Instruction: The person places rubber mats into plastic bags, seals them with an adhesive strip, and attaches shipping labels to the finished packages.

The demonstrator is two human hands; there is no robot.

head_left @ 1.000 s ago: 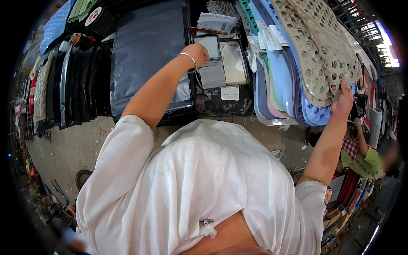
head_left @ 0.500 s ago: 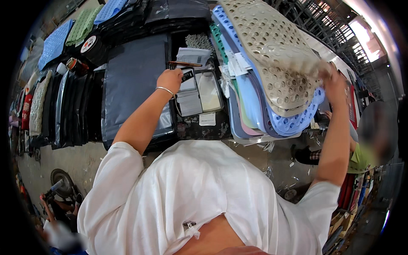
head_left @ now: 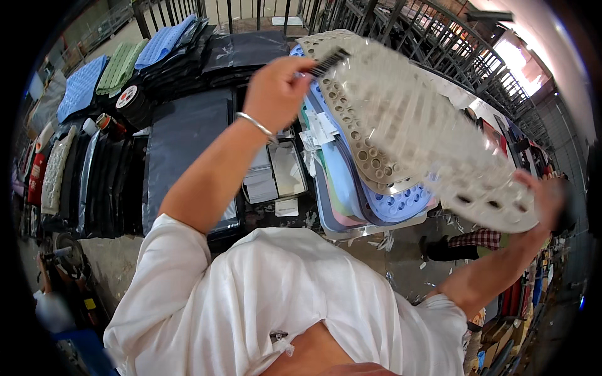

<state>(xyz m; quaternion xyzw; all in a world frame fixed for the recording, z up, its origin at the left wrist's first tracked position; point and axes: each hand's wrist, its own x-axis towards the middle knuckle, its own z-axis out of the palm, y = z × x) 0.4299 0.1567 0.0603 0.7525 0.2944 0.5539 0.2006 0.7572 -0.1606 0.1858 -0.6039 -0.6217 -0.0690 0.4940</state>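
My right hand (head_left: 547, 199), blurred at the far right, grips the near end of a beige bath mat (head_left: 461, 166) with round holes. That mat is lifted at a slant, smeared by motion, over another beige mat (head_left: 370, 153) on the stack. Blue mats (head_left: 392, 207) and other coloured mats lie below, with white tags (head_left: 321, 130) along their left side. My left hand (head_left: 279, 91), with a bangle at the wrist, is closed beside the mat's far left end. From its fingers sticks a thin dark tool (head_left: 329, 61), too blurred to name.
Left of the stack, a divided box (head_left: 274, 178) holds white cards. Farther left lie a large dark plastic-wrapped pack (head_left: 188, 131), tape rolls (head_left: 133, 103) and folded blue and green mats (head_left: 122, 67). Metal railings (head_left: 401, 37) stand behind. A person's checked sleeve or trouser leg (head_left: 476, 240) shows at the right.
My right hand has pulled the mat's near end right and toward me, off the stack. My left hand has moved up and right from the card box, carrying the thin tool.
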